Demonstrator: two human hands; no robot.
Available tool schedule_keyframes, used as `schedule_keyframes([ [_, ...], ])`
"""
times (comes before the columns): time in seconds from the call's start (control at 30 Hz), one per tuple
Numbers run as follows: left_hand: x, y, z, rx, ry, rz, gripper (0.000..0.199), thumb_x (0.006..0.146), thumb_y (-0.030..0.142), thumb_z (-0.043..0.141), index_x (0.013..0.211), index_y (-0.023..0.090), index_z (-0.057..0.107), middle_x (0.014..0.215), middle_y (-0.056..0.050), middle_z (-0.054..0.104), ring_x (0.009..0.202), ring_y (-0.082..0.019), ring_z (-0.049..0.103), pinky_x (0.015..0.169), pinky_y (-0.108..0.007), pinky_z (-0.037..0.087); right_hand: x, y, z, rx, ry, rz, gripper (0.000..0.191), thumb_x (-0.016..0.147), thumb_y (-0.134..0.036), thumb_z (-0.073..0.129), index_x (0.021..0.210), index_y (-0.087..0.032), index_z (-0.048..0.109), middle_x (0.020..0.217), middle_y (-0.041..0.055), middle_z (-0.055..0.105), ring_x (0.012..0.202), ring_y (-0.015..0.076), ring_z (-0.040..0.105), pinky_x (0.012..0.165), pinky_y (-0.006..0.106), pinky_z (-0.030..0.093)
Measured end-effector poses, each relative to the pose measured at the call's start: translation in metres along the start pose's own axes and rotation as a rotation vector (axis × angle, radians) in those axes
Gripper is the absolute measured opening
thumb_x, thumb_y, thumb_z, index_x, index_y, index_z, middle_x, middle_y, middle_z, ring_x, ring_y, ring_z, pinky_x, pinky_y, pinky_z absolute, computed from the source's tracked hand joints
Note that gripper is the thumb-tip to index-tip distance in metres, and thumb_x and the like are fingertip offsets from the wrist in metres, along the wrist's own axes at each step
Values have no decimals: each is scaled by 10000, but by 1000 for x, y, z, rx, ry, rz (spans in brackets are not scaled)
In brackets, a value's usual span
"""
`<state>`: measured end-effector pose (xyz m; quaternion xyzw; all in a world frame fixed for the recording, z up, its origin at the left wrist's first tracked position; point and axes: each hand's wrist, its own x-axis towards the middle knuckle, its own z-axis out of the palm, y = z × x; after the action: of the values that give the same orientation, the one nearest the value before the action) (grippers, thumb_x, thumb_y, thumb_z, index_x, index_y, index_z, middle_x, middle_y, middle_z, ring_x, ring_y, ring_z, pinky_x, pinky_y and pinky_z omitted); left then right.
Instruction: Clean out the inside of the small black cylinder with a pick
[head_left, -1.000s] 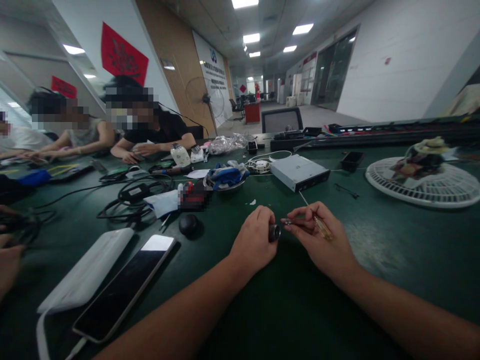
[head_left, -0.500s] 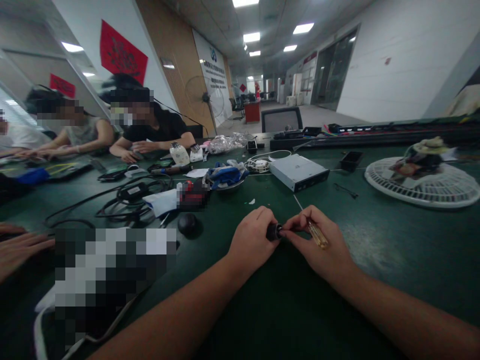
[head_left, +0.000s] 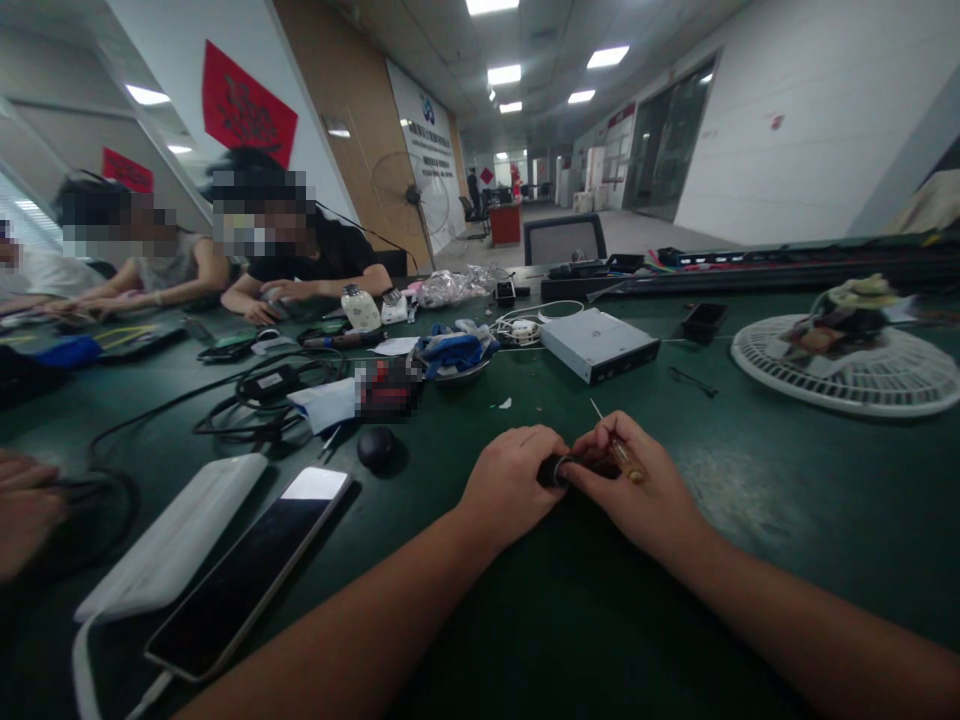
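In the middle of the head view, my left hand (head_left: 514, 480) is closed around a small dark cylindrical part (head_left: 553, 471). Its ring-like end faces right, and the rest is hidden by my fingers. My right hand (head_left: 637, 475) meets it there, with thumb and fingertips against that end. A screwdriver (head_left: 627, 460) with a clear yellowish handle is tucked in the fingers of my right hand, its thin shaft pointing up and away. Both hands are just above the green table (head_left: 525, 620).
Left lie a smartphone (head_left: 251, 575), a white power bank (head_left: 176, 530), a black round object (head_left: 376, 449) and coiled black cables (head_left: 262, 385). Ahead is a silver disc drive (head_left: 596, 343); right, a white fan grille (head_left: 847, 375). A co-worker's hand (head_left: 26, 510) is at the left edge.
My left hand has rolled slightly and shifted a little right with the dark part. The screwdriver has tilted slightly in my right hand. The co-worker's hand at the left edge has drawn back.
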<state>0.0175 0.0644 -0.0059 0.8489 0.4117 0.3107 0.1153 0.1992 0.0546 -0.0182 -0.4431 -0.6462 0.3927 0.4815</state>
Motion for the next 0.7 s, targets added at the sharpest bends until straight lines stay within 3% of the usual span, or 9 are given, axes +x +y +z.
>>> schedule_keyframes([
  [0.23, 1, 8, -2, 98, 25, -60, 199, 872, 141, 619, 1056, 219, 616, 1051, -32, 698, 977, -228, 622, 899, -397, 472, 1, -7, 0, -52, 69, -15, 160, 979, -384, 560, 921, -236, 543, 885, 30, 652, 774, 196, 637, 661, 336, 516],
  [0.4, 2, 7, -1, 160, 140, -146, 181, 885, 149, 623, 1051, 219, 605, 1047, -30, 694, 1008, -235, 622, 934, -424, 440, -3, -12, -5, -3, 162, -170, 382, 1049, -422, 403, 1010, -220, 725, 953, 69, 664, 836, 206, 623, 646, 330, 491],
  [0.5, 2, 5, -1, 186, 177, -196, 171, 877, 128, 618, 1020, 220, 599, 1011, -24, 690, 978, -229, 630, 914, -420, 438, -6, -14, -8, -9, 158, -240, 414, 1053, -368, 408, 906, -220, 766, 866, 56, 685, 781, 195, 631, 649, 333, 480],
  [0.7, 2, 4, -1, 183, 175, -194, 189, 852, 110, 630, 1000, 223, 595, 993, -17, 681, 979, -226, 625, 901, -408, 433, -7, -17, -6, 28, 94, -156, 254, 997, -322, 524, 943, -209, 745, 815, 46, 740, 756, 208, 682, 660, 335, 505],
])
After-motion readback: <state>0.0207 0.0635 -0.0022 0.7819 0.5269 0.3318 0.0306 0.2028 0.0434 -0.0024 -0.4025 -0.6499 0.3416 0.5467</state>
